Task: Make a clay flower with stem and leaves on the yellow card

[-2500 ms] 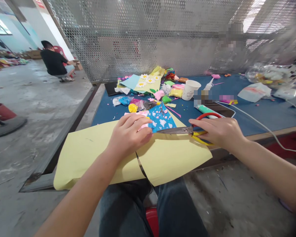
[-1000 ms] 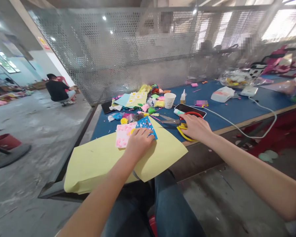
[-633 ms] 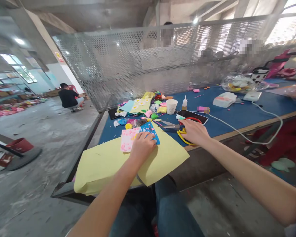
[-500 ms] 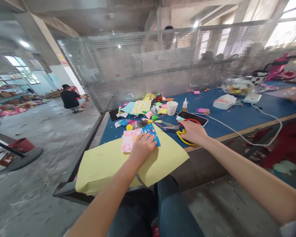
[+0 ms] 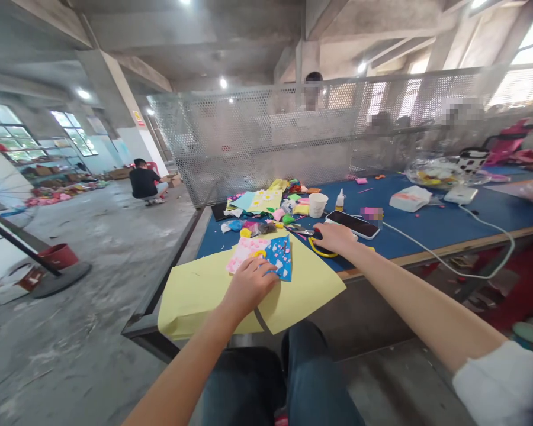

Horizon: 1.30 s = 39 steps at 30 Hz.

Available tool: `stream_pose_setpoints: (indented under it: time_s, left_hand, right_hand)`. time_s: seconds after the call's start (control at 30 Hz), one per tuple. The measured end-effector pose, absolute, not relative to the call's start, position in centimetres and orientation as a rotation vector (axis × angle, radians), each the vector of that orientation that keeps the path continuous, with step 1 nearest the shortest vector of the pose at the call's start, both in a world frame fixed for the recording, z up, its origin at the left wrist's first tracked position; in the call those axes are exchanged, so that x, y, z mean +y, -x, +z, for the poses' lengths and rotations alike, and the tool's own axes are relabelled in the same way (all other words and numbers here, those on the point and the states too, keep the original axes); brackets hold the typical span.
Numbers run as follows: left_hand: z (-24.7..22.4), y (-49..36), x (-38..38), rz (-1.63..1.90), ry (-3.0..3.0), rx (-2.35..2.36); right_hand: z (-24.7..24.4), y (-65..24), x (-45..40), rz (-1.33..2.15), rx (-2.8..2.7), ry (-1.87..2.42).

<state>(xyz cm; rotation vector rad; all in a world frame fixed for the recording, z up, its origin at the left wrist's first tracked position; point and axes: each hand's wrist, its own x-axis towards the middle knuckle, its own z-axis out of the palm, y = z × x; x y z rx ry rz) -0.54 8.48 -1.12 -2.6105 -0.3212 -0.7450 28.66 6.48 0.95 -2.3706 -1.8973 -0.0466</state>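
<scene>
Far beyond and to the left of my fingers, a person in a black shirt [image 5: 144,182] crouches on the grey concrete floor [image 5: 84,337], well apart from this work.

Directly under my left fingers [image 5: 260,275] lies a large pale yellow paper sheet [image 5: 195,305], overhanging the near edge of the blue-topped counter [image 5: 430,210] toward my knees. My left fingers are spread flat, with no grip on anything, and press down where two pieces meet on that sheet. A pink-speckled foam card [image 5: 243,254] sits just left of the fingertips. A blue paper triangle flecked with pink and white [image 5: 281,260] sits just right of them. Both pieces are on the yellow sheet, partly under my left hand.

Ahead of my left fingers is a heap of coloured modelling clay packets and paper scraps [image 5: 266,219]. My right fingers [image 5: 326,232] lie over a pair of yellow-handled scissors [image 5: 317,249], whose blades point left toward the heap. I cannot tell whether those fingers are closed through the handle loops or only resting on them.

Just ahead of my right fingers are a white paper cup [image 5: 317,205], a white glue bottle [image 5: 340,201] and a black smartphone [image 5: 353,225]. A white cable [image 5: 426,251] runs off to their right.

As I judge it, the step in hand is holding the pieces flat on the sheet. Any further work on them calls for lifting my left fingers first, since they cover the join.
</scene>
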Motion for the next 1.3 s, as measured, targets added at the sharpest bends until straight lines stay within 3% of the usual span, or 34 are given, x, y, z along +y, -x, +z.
stream_pose_setpoints:
  time_s: [0.3,0.5,0.67,0.93,1.3]
  left_hand:
    - [-1.4,7.2,7.9,-0.817,2.599,-0.686]
    - [-3.2,12.4,9.4,-0.441,2.674,-1.200]
    - [-3.3,11.7,9.9,-0.213,2.743,-1.388]
    - [-1.7,9.0,12.9,-0.015,2.906,-1.460]
    - [0.5,8.4,19.7,-0.272,2.852,-1.477]
  right_hand:
    - [0.2,-28.6,5.0,-0.220,-1.915,2.240]
    - [-1.2,-27.4,2.2,-0.324,-2.092,1.825]
    - [-3.1,-25.4,1.0,-0.035,-2.357,1.387]
    - [-4.3,-25.0,1.8,0.128,-2.267,1.600]
    - [-4.6,-24.7,1.6,0.112,-2.186,1.637]
